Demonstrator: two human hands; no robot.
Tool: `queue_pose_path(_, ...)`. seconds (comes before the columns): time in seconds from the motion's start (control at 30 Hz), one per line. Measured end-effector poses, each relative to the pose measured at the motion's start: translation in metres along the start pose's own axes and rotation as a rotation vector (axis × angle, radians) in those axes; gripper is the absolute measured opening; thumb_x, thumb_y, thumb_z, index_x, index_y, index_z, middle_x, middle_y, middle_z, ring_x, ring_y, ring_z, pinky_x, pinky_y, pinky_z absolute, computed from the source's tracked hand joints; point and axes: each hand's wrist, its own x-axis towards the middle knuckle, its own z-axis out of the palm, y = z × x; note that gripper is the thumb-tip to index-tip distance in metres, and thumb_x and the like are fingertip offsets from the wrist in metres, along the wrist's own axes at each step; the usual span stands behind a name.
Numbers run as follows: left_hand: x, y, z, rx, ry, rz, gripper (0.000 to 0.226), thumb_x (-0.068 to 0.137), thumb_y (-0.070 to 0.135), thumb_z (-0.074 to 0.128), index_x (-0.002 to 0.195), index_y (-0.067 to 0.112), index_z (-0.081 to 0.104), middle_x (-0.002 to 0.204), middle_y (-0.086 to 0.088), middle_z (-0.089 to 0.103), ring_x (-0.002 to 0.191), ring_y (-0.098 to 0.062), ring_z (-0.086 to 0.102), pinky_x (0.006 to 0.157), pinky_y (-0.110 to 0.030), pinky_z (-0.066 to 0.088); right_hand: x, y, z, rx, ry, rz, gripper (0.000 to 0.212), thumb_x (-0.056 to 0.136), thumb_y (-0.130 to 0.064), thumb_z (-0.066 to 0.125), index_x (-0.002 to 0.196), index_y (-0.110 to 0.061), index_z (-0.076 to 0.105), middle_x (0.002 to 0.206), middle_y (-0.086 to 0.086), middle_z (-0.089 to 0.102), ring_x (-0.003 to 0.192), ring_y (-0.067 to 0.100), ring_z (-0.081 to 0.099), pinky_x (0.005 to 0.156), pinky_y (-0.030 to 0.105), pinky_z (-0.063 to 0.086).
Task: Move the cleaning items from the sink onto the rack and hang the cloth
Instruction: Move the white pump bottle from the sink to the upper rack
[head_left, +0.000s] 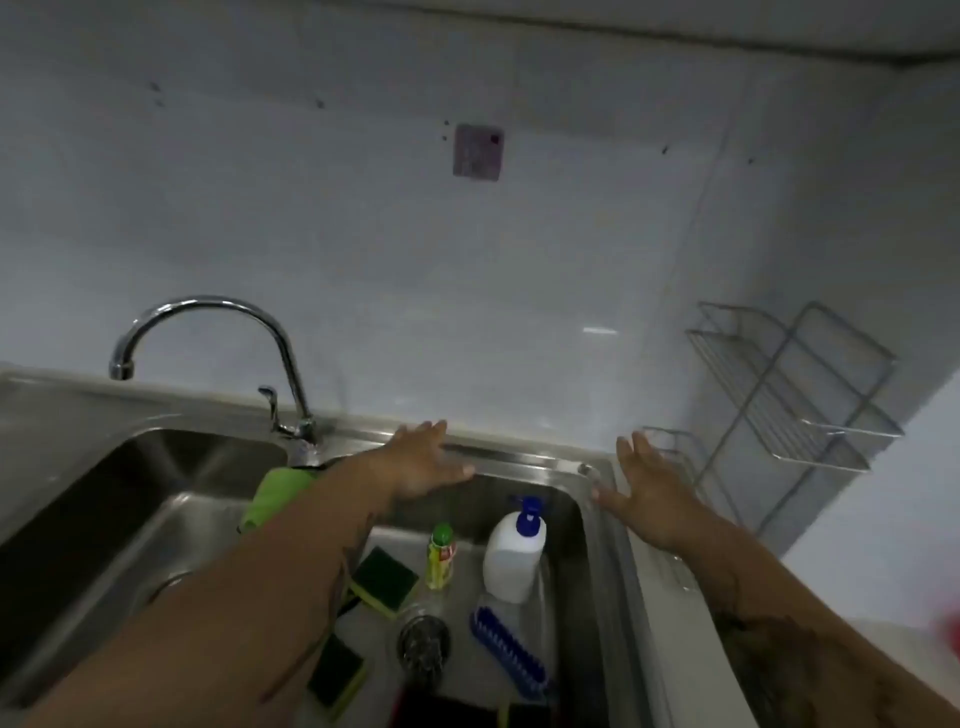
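Note:
In the right basin of the steel sink (524, 460) lie a white pump bottle with a blue top (511, 556), a small yellow bottle with a green cap (440, 556), two green-and-yellow sponges (383, 577) (336, 675), a blue brush (511, 652) and a steel scourer (423, 647). A green cloth (278, 496) lies over the divider by the tap. My left hand (423, 460) hovers open over the basin's back rim. My right hand (649, 493) is open above the right rim. The wire rack (789, 400) stands at the right, holding nothing.
A chrome tap (208, 338) arches over the left basin (104, 519). A white tiled wall rises behind the sink. A small purple square (478, 151) is stuck on the wall. A red blur (948, 631) shows at the right edge.

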Motion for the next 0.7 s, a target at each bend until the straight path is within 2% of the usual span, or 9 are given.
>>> queue_pose_path(0.1,0.026,-0.01,0.045,-0.122,-0.107,-0.011,0.099,0.084,0.058,0.06,0.156,0.022,0.003,0.165,0.0,0.003,0.151,-0.022,0.008,0.121,-0.039,0.016,-0.004,0.021,0.044,0.006,-0.083,0.019,0.091,0.089,-0.048,0.057,0.153,-0.015,0.002,0.162,0.008,-0.001,0.148,0.026,0.005,0.117,0.036,0.011)
queue_pose_path(0.17,0.042,-0.016,0.079,-0.199,-0.166,-0.017,0.102,0.082,0.055,0.066,0.156,0.023,0.003,0.165,0.0,0.005,0.15,-0.021,0.015,0.119,-0.037,0.022,-0.008,0.039,0.078,-0.042,-0.144,0.07,0.092,0.089,-0.052,0.055,0.153,-0.011,0.002,0.162,0.012,-0.003,0.148,0.029,0.001,0.119,0.04,0.009)
queue_pose_path(0.27,0.066,-0.022,0.117,-0.287,-0.212,-0.009,0.103,0.082,0.044,0.071,0.157,0.022,0.004,0.164,0.0,0.007,0.149,-0.021,0.016,0.119,-0.038,0.022,-0.012,0.066,0.116,-0.186,-0.18,0.104,0.092,0.089,-0.057,0.05,0.153,-0.01,0.003,0.162,0.014,-0.002,0.148,0.032,-0.001,0.12,0.046,0.01)
queue_pose_path(0.37,0.09,-0.025,0.148,-0.284,-0.183,0.009,0.109,0.076,0.034,0.079,0.156,0.016,0.008,0.164,-0.002,0.007,0.15,-0.021,0.013,0.12,-0.038,0.017,-0.023,0.072,0.136,-0.308,-0.123,0.088,0.084,0.09,-0.058,0.044,0.153,-0.017,0.007,0.162,0.008,-0.005,0.148,0.031,0.001,0.118,0.051,0.012)
queue_pose_path(0.43,0.103,-0.023,0.16,-0.367,-0.164,0.02,0.108,0.07,0.025,0.084,0.154,0.015,0.018,0.159,-0.002,0.024,0.144,-0.023,0.029,0.116,-0.04,0.029,-0.025,0.071,0.143,-0.331,-0.039,0.099,0.079,0.091,-0.056,0.042,0.153,-0.022,0.008,0.162,0.004,-0.008,0.149,0.029,-0.001,0.117,0.051,0.008)
queue_pose_path(0.53,0.124,-0.027,0.176,-0.496,-0.149,0.06,0.091,0.065,0.011,0.085,0.142,0.023,0.039,0.133,0.001,0.053,0.123,-0.024,0.052,0.103,-0.04,0.044,-0.021,0.071,0.147,-0.331,-0.021,0.114,0.077,0.09,-0.055,0.043,0.153,-0.026,0.008,0.162,0.001,-0.01,0.149,0.027,-0.004,0.117,0.05,0.004)
queue_pose_path(0.63,0.141,-0.037,0.197,-0.559,-0.105,0.072,0.087,0.059,0.014,0.088,0.133,0.03,0.044,0.128,0.003,0.056,0.116,-0.021,0.054,0.099,-0.047,0.048,-0.02,0.075,0.149,-0.323,-0.022,0.126,0.077,0.089,-0.057,0.042,0.152,-0.029,0.009,0.162,-0.002,-0.011,0.149,0.024,-0.006,0.117,0.048,0.002)
queue_pose_path(0.7,0.146,-0.042,0.207,-0.513,-0.084,0.075,0.092,0.056,0.021,0.09,0.134,0.032,0.041,0.129,0.006,0.053,0.116,-0.019,0.052,0.097,-0.044,0.049,-0.02,0.077,0.151,-0.314,-0.016,0.13,0.078,0.088,-0.057,0.042,0.152,-0.029,0.008,0.162,-0.003,-0.011,0.149,0.023,-0.007,0.117,0.047,0.001)
